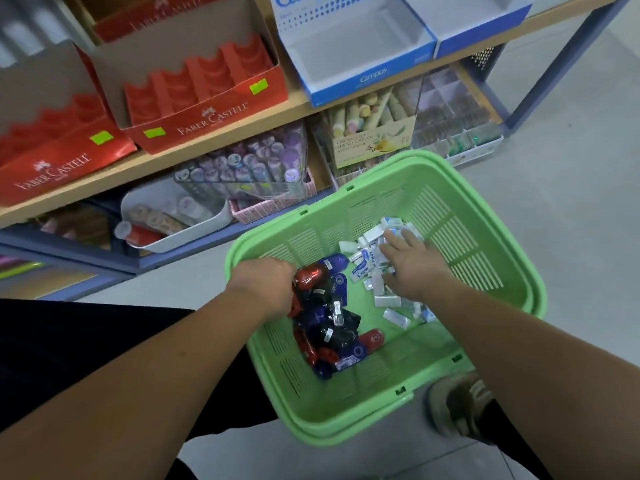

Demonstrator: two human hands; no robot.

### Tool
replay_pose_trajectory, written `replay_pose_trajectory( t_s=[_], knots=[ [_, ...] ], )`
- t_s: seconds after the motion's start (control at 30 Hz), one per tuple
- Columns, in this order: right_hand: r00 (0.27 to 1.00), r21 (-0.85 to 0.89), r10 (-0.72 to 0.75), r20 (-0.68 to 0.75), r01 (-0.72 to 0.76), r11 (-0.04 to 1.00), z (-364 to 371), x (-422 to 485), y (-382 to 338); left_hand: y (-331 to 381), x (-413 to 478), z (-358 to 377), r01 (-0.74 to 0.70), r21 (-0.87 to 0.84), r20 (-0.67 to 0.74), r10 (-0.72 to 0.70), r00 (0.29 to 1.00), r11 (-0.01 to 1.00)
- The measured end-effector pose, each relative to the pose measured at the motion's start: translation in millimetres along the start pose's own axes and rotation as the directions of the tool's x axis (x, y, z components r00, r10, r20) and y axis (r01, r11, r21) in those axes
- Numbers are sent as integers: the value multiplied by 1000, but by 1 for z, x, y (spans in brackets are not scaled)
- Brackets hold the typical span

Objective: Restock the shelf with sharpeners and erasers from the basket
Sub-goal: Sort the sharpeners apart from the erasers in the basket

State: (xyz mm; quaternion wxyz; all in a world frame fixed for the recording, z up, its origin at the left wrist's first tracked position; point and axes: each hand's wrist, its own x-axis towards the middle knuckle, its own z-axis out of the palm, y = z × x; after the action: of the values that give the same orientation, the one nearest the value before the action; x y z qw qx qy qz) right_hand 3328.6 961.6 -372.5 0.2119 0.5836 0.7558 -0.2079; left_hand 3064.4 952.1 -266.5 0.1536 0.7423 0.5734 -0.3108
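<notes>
**Now: both hands down in basket, shelf boxes unfilled**

Green basket [485, 306] sits on the floor in front of the shelf [221, 133], a shoe [457, 407] just beside its near-right corner.

- Sharpeners [329, 323]: red, blue and black, heaped along the left side of the basket bottom, running from mid-left toward the near edge.
- Erasers [367, 268]: small white/blue sleeved pcs, scattered over the far-right part of the bottom, touching the sharpener heap at its far end.
- L hand [266, 285]: knuckles up, fingers curled down onto a red sharpener [310, 277] at the far end of the heap. Fingertips hidden, so can't tell if it's clamped on it.
- R hand [412, 261]: fingers straight and spread apart, palm down, lying flat on the erasers; holds nothing.
- Shelf, upper board: red Faber-Castell display boxes [207, 109] at left, blue Campus boxes [360, 60] at right, insides bare.
</notes>
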Motion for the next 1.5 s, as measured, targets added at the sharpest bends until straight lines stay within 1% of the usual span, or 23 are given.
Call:
replay_pose_trajectory(
  t_s=[0.03, 0.1, 0.17, 0.2, 0.27, 0.33, 0.4, 0.63, 0.67, 0.73, 0.77, 0.8, 0.9, 0.93, 0.97, 1.0, 1.07, 1.1, 1.13, 1.27, 1.4, 1.47, 1.5],
  knots=[
    [997, -77, -43, -67, 38, 996, -4, 1, -9, 1, 1, 0, 1, -5, 15, -1, 1000, 1000],
    [966, -135, -226, -128, 209, 969, -6, 4, -31, 5, 3, 0, -2, -84, 54, 6, 998, 996],
    [911, -185, -401, -99, 379, 907, -2, 10, -52, 9, 5, 1, -3, -206, 100, 24, 995, 979],
    [898, -210, -432, -85, 408, 889, 0, 16, -60, 10, 6, 3, -9, -256, 115, 40, 993, 967],
    [911, -231, -399, -104, 368, 901, 0, 31, -69, 10, 9, 7, -22, -309, 131, 65, 989, 951],
    [927, -200, -331, -176, 295, 934, -2, 45, -72, 8, 12, 9, -13, -335, 130, 60, 990, 942],
    [944, -163, -275, -182, 247, 955, 0, 54, -69, 7, 16, 12, 8, -367, 135, 45, 990, 930],
    [943, -196, -277, -185, 241, 950, 14, 56, -45, 7, 29, 19, 10, -366, 164, 54, 985, 931],
    [940, -182, -278, -200, 243, 953, 12, 55, -44, 7, 30, 20, 8, -355, 168, 55, 984, 935],
    [922, -102, -250, -295, 230, 968, 2, 51, -45, 8, 31, 23, -3, -340, 158, 60, 986, 941],
    [908, -105, -236, -346, 213, 971, -3, 48, -42, 8, 33, 24, -7, -343, 146, 61, 987, 939],
    [906, -143, -220, -361, 179, 973, -9, 43, -37, 9, 34, 25, -9, -348, 134, 59, 989, 937],
    [964, -342, -79, -255, -13, 940, -24, 24, -14, 13, 39, 27, -5, -368, 107, 47, 993, 930],
    [972, -398, -54, -228, -43, 916, -24, 19, -9, 15, 41, 27, -8, -372, 88, 44, 995, 928],
    [972, -430, -86, -219, -16, 903, -22, 14, -8, 18, 42, 27, -15, -373, 64, 42, 997, 928],
    [964, -450, -172, -203, 65, 891, -16, 13, -11, 21, 43, 28, -26, -373, 32, 41, 999, 927],
    [915, -459, -378, -137, 280, 843, 1, 16, -27, 25, 47, 30, -58, -366, -46, 44, 998, 929],
    [886, -457, -451, -112, 357, 815, 7, 20, -35, 28, 49, 32, -75, -356, -73, 52, 996, 931],
    [864, -457, -491, -115, 393, 798, 13, 28, -41, 29, 51, 33, -88, -349, -82, 63, 995, 933],
    [904, -432, -424, -52, 363, 826, 25, 44, -41, 28, 54, 38, -26, -401, 12, 33, 999, 916],
    [888, -439, -459, -19, 405, 802, 17, 47, -26, 21, 54, 46, 1, -432, 28, 12, 1000, 902],
    [921, -449, -387, -38, 330, 830, 13, 44, -26, 22, 55, 47, -9, -408, 5, 12, 1000, 913],
    [936, -495, -351, -23, 294, 818, 10, 41, -31, 23, 56, 47, -18, -387, -19, 11, 1000, 922]
  ],
)
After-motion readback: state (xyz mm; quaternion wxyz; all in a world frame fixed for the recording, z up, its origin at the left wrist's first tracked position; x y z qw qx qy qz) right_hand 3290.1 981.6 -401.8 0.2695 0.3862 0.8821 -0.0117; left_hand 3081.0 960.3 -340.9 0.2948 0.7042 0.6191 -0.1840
